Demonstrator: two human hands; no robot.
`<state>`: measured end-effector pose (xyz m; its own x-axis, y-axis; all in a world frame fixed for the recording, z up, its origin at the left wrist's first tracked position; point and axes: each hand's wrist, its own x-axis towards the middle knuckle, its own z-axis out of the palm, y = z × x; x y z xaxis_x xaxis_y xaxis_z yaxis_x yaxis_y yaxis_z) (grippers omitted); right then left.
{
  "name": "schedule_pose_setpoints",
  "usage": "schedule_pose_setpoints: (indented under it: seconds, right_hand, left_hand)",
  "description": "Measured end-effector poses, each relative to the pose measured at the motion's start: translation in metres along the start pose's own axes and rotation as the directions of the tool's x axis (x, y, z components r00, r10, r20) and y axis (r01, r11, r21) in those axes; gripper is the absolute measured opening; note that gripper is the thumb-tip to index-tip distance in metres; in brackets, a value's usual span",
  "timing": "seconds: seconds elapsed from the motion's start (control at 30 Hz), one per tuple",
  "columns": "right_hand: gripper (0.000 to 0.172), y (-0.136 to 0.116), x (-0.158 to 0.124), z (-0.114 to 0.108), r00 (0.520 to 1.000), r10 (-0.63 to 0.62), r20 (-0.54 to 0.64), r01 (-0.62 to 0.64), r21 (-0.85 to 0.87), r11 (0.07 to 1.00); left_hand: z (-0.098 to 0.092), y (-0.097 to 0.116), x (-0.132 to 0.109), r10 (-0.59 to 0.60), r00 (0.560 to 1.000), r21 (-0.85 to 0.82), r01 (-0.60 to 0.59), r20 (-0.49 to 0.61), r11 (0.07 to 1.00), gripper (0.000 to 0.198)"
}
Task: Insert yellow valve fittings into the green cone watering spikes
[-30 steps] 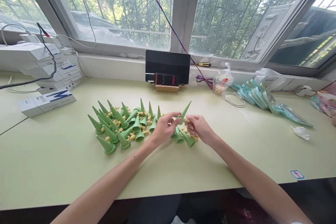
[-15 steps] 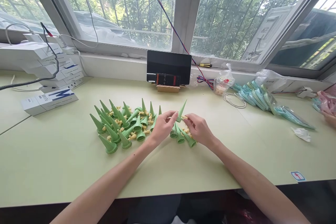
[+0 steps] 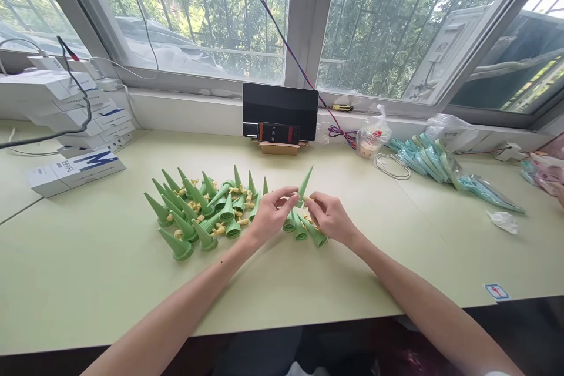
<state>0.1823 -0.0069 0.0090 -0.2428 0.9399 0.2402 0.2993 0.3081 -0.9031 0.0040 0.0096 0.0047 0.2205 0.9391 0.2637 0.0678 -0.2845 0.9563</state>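
A green plastic watering spike [image 3: 305, 182] is held point up above the table, between both hands. My left hand [image 3: 274, 211] is closed round its wide base, thumb and fingers pinching it. My right hand [image 3: 331, 217] pinches the small yellow valve [image 3: 307, 201] on the side of that spike; its fingertips partly hide the valve. Just below the hands lie a few more green spikes [image 3: 301, 234] with their open ends toward me. To the left of my left hand spreads a group of several spikes [image 3: 206, 241] with yellow valves, some standing, some lying.
A black tablet [image 3: 280, 107] leans at the back with a phone [image 3: 277, 132] before it. White boxes [image 3: 77, 171] stand at left. Toward the right are a plastic-bagged cup [image 3: 372, 140], a coiled white cable [image 3: 392, 167], bagged teal items [image 3: 423, 158] and a crumpled tissue [image 3: 503, 221].
The whole view has shifted slightly, so things sit a little further left. Both hands keep hold of the same spike, and my right fingers have moved slightly at the valve.
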Motion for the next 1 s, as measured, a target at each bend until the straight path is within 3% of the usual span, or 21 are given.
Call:
schedule_pose_setpoints:
  seconds: [0.1, 0.23, 0.37, 0.47, 0.53, 0.6, 0.7, 0.77, 0.87, 1.0]
  right_hand:
    - [0.031, -0.004, 0.002, -0.001, 0.987, 0.131, 0.092, -0.152, 0.278, 0.949]
    - [0.032, -0.007, 0.005, -0.006, 0.925, 0.257, 0.281, -0.374, 0.551, 0.746]
    - [0.025, -0.006, 0.007, -0.011, 0.851, 0.306, 0.428, -0.525, 0.659, 0.539]
    - [0.023, -0.006, 0.008, -0.012, 0.829, 0.313, 0.464, -0.559, 0.674, 0.482]
    - [0.026, -0.006, 0.008, -0.011, 0.837, 0.313, 0.449, -0.547, 0.656, 0.521]
    - [0.032, -0.007, 0.007, -0.008, 0.873, 0.304, 0.382, -0.485, 0.601, 0.635]
    - [0.041, -0.007, 0.005, -0.004, 0.96, 0.228, 0.164, -0.277, 0.415, 0.866]
    - [0.042, -0.005, 0.003, -0.002, 0.993, 0.116, 0.005, -0.114, 0.217, 0.969]
    - [0.037, -0.002, 0.002, -0.002, 0.992, -0.078, -0.102, 0.07, -0.085, 0.994]
    - [0.033, 0.004, 0.002, -0.005, 0.968, -0.236, -0.089, 0.203, -0.283, 0.937]
  left_hand:
    - [0.0, -0.002, 0.0, 0.008, 1.0, -0.04, -0.007, 0.011, 0.999, 0.041]
    - [0.0, -0.002, 0.0, 0.035, 0.999, -0.043, -0.034, 0.007, 0.998, 0.037]
    - [0.001, 0.0, 0.0, 0.073, 0.997, -0.029, -0.073, -0.005, 0.997, 0.032]
    - [0.001, 0.001, 0.0, 0.084, 0.996, -0.011, -0.084, -0.006, 0.996, 0.032]
    - [0.002, 0.0, 0.0, 0.065, 0.998, 0.015, -0.064, -0.002, 0.998, 0.035]
    - [0.003, 0.0, 0.0, 0.041, 0.999, 0.038, -0.041, -0.004, 0.998, 0.039]
    - [0.004, 0.003, 0.0, 0.015, 1.0, 0.041, -0.015, -0.013, 0.999, 0.042]
    - [0.004, 0.005, 0.0, 0.0, 1.0, 0.027, 0.001, -0.021, 1.0, 0.043]
    - [0.004, 0.009, 0.0, -0.023, 0.999, 0.01, 0.024, -0.029, 1.0, 0.041]
    - [0.003, 0.012, 0.0, -0.041, 0.999, -0.001, 0.041, -0.007, 0.999, 0.038]
